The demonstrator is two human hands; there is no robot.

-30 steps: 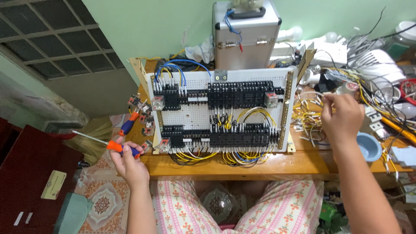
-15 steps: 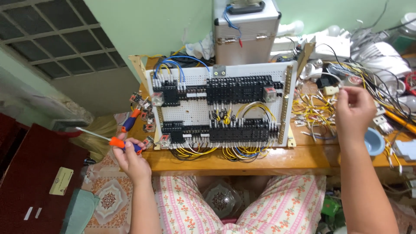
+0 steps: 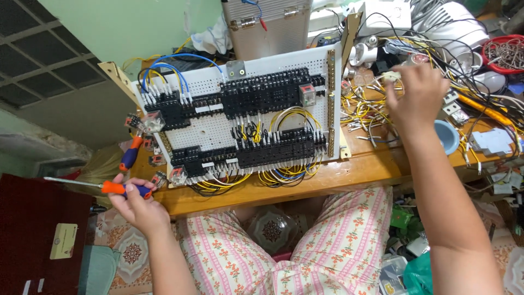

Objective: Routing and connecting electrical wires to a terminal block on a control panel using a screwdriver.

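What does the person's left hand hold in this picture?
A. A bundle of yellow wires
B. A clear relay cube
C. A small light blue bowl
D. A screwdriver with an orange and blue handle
D. The left hand is closed around the screwdriver with an orange and blue handle, its thin metal shaft pointing left, just off the front edge of the wooden table, while the right hand is up over the loose wires.

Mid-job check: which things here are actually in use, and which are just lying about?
In use:
left hand gripping the orange-handled screwdriver
right hand over the loose wire pile
white wiring panel

Lying about:
second screwdriver on the bench
metal case
blue bowl
red bowl
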